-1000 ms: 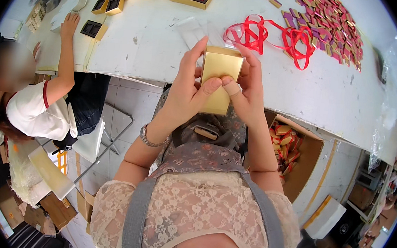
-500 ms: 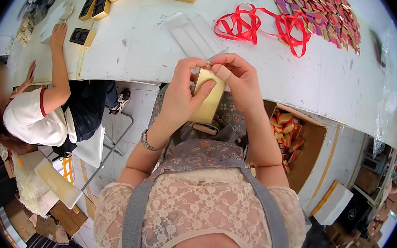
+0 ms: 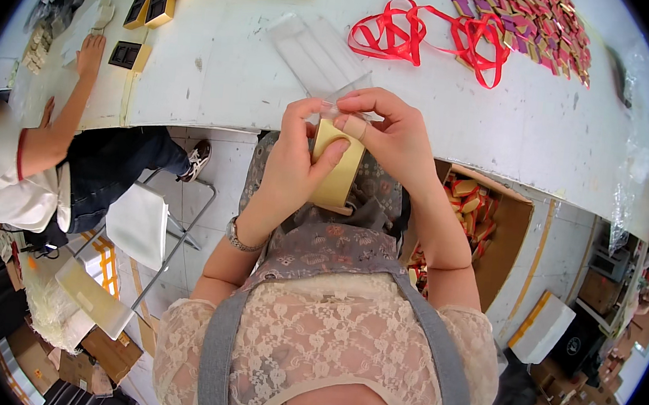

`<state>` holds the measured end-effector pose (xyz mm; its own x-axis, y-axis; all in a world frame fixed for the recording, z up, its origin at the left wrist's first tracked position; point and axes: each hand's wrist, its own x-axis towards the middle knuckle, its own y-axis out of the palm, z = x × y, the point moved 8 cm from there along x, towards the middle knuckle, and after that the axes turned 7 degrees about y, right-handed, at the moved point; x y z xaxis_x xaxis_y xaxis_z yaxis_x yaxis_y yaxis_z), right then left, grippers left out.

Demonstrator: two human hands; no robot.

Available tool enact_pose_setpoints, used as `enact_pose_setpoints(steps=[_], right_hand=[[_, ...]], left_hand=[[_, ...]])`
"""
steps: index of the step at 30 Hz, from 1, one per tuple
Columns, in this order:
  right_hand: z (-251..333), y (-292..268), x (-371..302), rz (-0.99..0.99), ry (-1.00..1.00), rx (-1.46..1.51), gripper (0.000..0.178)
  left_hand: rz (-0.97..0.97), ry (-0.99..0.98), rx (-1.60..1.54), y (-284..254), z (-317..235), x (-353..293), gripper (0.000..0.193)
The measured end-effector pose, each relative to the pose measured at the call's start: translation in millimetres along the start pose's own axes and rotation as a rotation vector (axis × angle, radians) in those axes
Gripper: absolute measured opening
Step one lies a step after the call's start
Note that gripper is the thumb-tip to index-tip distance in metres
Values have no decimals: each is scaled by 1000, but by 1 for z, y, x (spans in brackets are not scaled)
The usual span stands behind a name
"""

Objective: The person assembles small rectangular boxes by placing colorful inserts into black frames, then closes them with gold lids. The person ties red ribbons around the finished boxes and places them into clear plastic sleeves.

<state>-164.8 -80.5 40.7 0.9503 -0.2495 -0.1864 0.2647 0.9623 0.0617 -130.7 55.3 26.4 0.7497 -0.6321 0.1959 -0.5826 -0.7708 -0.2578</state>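
Observation:
My left hand (image 3: pixel 298 150) is wrapped round a slim gold box (image 3: pixel 337 163), its thumb lying across the top face. The box is held over my lap at the table's near edge. At the box's far end, my right hand (image 3: pixel 390 131) pinches a small clear plastic piece (image 3: pixel 331 109) between thumb and fingers. A tan bandage-like strip (image 3: pixel 356 126) circles the right thumb. Whether the clear piece is part of the box cannot be made out. Just beyond my hands, clear plastic sleeves (image 3: pixel 314 51) lie flat on the white table (image 3: pixel 219 78).
Tangled red ribbon (image 3: pixel 389 35) and a heap of small wrapped pieces (image 3: pixel 529 24) lie at the far right. Gold boxes with dark trays (image 3: pixel 160 3) stand far left. An open carton (image 3: pixel 510 242) of gold-and-red packets sits below right. A co-worker (image 3: pixel 34 169) sits at left.
My right fingers have shifted slightly left at the box's far end, and the clear piece shows more there. The co-worker has leaned further left.

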Motion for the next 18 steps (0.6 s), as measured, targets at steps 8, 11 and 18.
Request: enact_pose_setpoints(steps=[8,11,18], right_hand=[[-2,-7,0,55,-2,-48,18],[4,1,-18,64,-101,2,24],[40,15,-76,-45,-1007,-676,25]], left_hand=[[-32,79,-4,-3,-15,1,48],[-17,123,99,-11,-16,8,43],[-211,128,177,-3,-36,25,56]])
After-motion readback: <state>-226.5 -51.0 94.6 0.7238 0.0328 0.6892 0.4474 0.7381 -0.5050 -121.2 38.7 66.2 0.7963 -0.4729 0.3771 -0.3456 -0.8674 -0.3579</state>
